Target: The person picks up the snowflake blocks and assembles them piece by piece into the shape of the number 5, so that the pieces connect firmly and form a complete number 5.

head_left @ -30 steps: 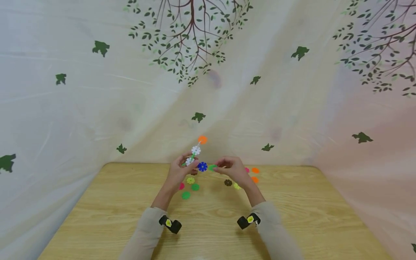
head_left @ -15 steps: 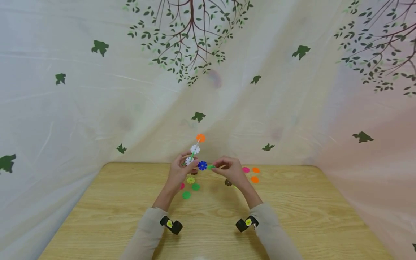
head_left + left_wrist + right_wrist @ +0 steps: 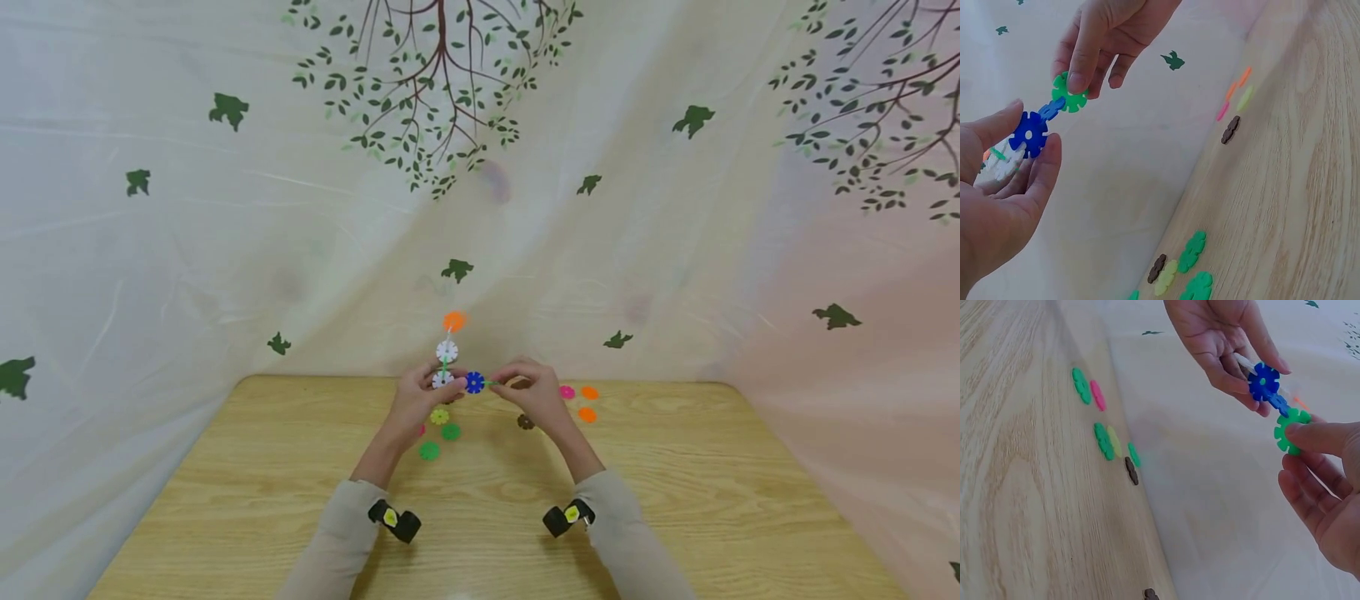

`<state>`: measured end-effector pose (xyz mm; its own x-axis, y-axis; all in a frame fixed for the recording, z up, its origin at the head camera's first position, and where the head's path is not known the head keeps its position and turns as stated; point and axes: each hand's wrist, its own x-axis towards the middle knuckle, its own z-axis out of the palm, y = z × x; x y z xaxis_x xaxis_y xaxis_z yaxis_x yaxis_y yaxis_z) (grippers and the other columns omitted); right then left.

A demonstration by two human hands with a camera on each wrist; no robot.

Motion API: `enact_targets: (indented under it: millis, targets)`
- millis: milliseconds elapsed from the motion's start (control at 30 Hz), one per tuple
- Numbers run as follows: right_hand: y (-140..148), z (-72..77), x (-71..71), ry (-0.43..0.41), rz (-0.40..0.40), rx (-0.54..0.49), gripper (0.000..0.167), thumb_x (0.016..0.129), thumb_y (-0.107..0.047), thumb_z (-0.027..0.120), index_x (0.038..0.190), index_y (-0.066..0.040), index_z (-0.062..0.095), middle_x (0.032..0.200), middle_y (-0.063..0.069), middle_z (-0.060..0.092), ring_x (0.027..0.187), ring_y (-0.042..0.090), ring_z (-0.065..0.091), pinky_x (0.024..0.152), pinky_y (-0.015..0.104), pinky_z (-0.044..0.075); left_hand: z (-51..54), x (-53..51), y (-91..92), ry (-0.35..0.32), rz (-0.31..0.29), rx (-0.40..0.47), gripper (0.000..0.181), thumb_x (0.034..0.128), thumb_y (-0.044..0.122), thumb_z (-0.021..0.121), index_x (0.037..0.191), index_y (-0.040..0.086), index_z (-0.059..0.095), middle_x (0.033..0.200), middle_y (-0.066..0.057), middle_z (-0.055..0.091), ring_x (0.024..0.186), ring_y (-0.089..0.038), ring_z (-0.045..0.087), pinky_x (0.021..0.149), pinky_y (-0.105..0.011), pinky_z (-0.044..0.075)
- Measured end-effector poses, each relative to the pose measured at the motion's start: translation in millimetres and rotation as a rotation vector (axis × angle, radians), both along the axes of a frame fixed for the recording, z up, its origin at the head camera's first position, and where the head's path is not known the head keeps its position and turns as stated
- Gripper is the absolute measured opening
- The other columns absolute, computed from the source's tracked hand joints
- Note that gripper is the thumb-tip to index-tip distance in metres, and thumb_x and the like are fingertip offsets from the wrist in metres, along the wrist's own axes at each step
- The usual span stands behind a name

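Observation:
A chain of notched plastic discs is held up between both hands above the table. My left hand [image 3: 412,404] grips it by the white disc [image 3: 443,380] and the dark blue disc [image 3: 1029,134]. Above that white disc stand another white disc [image 3: 447,351] and an orange disc [image 3: 453,322]. A lighter blue disc [image 3: 1052,109] joins the dark blue disc to a green disc [image 3: 1069,94]. My right hand [image 3: 542,400] pinches this green disc [image 3: 1290,430] between thumb and fingers.
On the wooden table [image 3: 480,525], green discs [image 3: 429,451], a yellow disc [image 3: 439,416] and a pink one lie at the left. Orange discs [image 3: 588,415], a pink disc [image 3: 567,392] and a brown disc [image 3: 526,422] lie at the right. A printed cloth [image 3: 525,250] hangs behind.
The left hand and the chain have shifted slightly right, and the chain's upper part stands more upright. The green disc in the right hand has turned edge-on in the head view.

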<state>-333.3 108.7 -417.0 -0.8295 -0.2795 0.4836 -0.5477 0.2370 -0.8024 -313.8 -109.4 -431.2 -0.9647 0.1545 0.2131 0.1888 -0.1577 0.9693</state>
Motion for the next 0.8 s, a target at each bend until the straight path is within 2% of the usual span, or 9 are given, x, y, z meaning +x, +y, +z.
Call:
enact_targets:
  millis: [100, 167, 300, 433, 567, 700, 800]
  targets:
    - [0.6, 12.2, 9.4, -0.021, 0.019, 0.003, 0.009, 0.085, 0.009, 0.075, 0.094, 0.011, 0.075, 0.097, 0.027, 0.068, 0.087, 0.025, 0.068, 0.074, 0.025, 0.061, -0.3, -0.7, -2.2, -0.016, -0.063, -0.036, 0.044, 0.0992, 0.01, 0.066, 0.139, -0.004, 0.053, 0.129, -0.024, 0.067, 0.1, -0.013, 0.071, 0.095, -0.038, 0.06]
    - [1.2, 18.6, 14.7, -0.022, 0.037, 0.009, 0.009, 0.086, 0.008, 0.075, 0.094, 0.012, 0.074, 0.097, 0.027, 0.068, 0.087, 0.024, 0.068, 0.075, 0.022, 0.061, -0.5, -0.9, -2.7, -0.026, -0.104, -0.031, 0.046, 0.0995, 0.008, 0.065, 0.14, -0.005, 0.049, 0.13, -0.024, 0.065, 0.102, -0.014, 0.071, 0.097, -0.043, 0.058]
    - [2.3, 20.7, 16.8, -0.018, 0.075, 0.013, 0.008, 0.086, 0.009, 0.074, 0.093, 0.013, 0.074, 0.097, 0.028, 0.067, 0.087, 0.028, 0.068, 0.075, 0.024, 0.061, -0.8, -0.6, -2.1, -0.026, -0.144, -0.023, 0.043, 0.0967, 0.002, 0.067, 0.133, -0.01, 0.047, 0.12, -0.015, 0.064, 0.098, -0.015, 0.07, 0.098, -0.05, 0.057]
    - [1.0, 18.9, 16.6, 0.002, 0.098, 0.019, 0.008, 0.086, 0.009, 0.075, 0.093, 0.013, 0.073, 0.095, 0.028, 0.066, 0.086, 0.029, 0.067, 0.075, 0.026, 0.062, -1.0, 0.2, -0.9, -0.038, -0.093, -0.053, 0.037, 0.0901, -0.001, 0.074, 0.121, -0.011, 0.056, 0.106, -0.005, 0.065, 0.092, -0.014, 0.069, 0.095, -0.046, 0.06]
    - [-2.1, 17.6, 17.5, -0.004, 0.108, 0.028, 0.008, 0.086, 0.007, 0.075, 0.093, 0.012, 0.075, 0.094, 0.027, 0.065, 0.084, 0.02, 0.066, 0.074, 0.022, 0.061, -0.6, 0.9, 0.1, -0.079, -0.035, -0.104, 0.029, 0.0861, -0.001, 0.078, 0.112, -0.006, 0.065, 0.099, -0.003, 0.069, 0.087, -0.015, 0.069, 0.087, -0.037, 0.061]
    - [-5.3, 9.0, 11.9, -0.053, 0.11, 0.021, 0.008, 0.086, 0.006, 0.076, 0.093, 0.011, 0.075, 0.096, 0.026, 0.066, 0.085, 0.012, 0.065, 0.073, 0.021, 0.06, -0.7, 0.4, 0.5, -0.114, -0.01, -0.093, 0.027, 0.0866, -0.005, 0.075, 0.111, -0.009, 0.064, 0.095, -0.005, 0.069, 0.083, -0.015, 0.07, 0.081, -0.033, 0.062]
    - [-6.6, -1.4, 5.0, -0.08, 0.112, 0.004, 0.009, 0.087, 0.004, 0.076, 0.094, 0.009, 0.077, 0.098, 0.024, 0.067, 0.086, 0.014, 0.066, 0.071, 0.023, 0.061, -0.2, 0.4, 1.0, -0.13, 0.01, -0.075, 0.027, 0.0876, -0.007, 0.071, 0.113, -0.01, 0.063, 0.096, -0.006, 0.068, 0.083, -0.014, 0.07, 0.077, -0.029, 0.063]
